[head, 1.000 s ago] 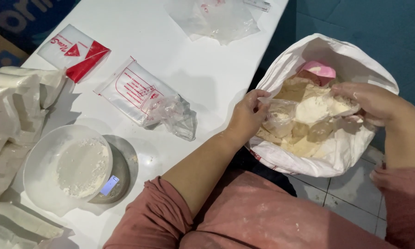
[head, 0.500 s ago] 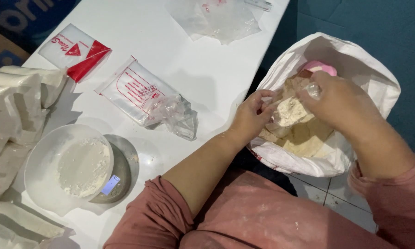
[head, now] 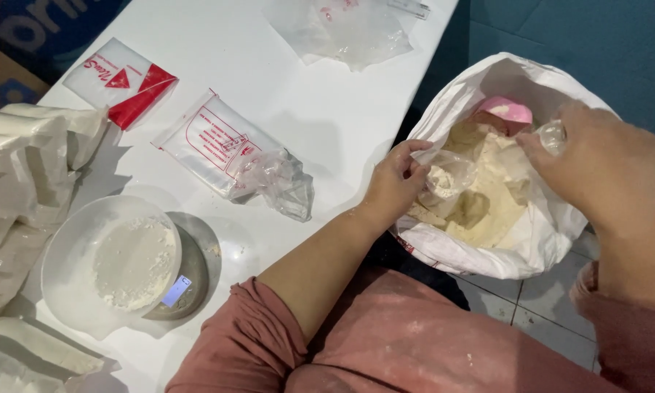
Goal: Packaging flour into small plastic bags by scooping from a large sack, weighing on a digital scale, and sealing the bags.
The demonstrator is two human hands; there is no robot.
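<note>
Our left hand and right hand are both closed on a small clear bag, inside the white flour sack.

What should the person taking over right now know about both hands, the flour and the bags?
Left hand: pinches one edge of a small clear bag that already holds some flour, inside the big white sack.
Right hand: grips the bag's other edge.
Pink scoop: lies in the sack's flour.
Table: bowl of flour on the scale, empty printed bags, filled packs at the left.
Left: the held bag is unsealed and unweighed.
</note>
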